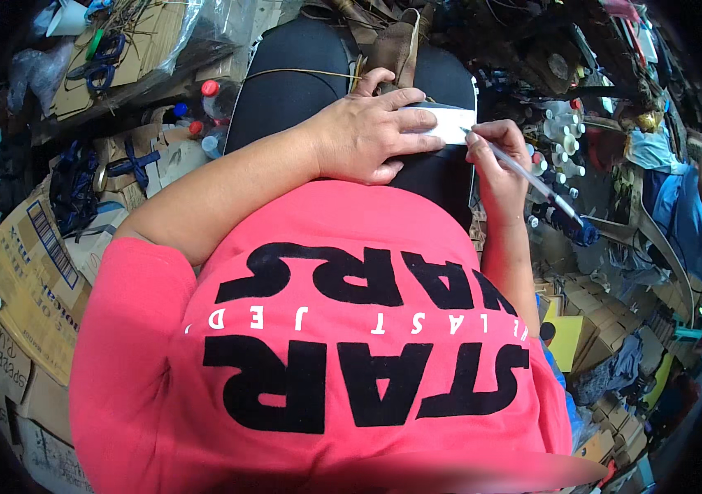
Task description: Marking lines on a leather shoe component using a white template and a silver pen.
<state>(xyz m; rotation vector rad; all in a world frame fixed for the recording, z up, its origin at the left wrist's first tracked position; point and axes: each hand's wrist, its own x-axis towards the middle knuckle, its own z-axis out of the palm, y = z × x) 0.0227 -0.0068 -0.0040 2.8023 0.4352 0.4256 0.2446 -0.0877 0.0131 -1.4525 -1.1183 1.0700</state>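
Observation:
My left hand [380,132] lies over my lap with its fingers stretched out and apart, the fingertips resting on a small white rectangular card or sheet [448,123]. A slim pen [524,170] with a clear, pale barrel is pinched in my right hand [499,156]. Its tip meets the white piece near the right end. Just beyond my left fingers, a brown leather-like piece [398,51] lies between my dark-clad thighs. Part of the white piece is hidden under my left fingers.
Scissors with blue handles [101,76] lie on cardboard at the far left. Bottles with red and blue caps [209,89] stand beside my left thigh. Several clear bottles [563,136] are to the right. Flattened cardboard boxes [34,276] fill the near left.

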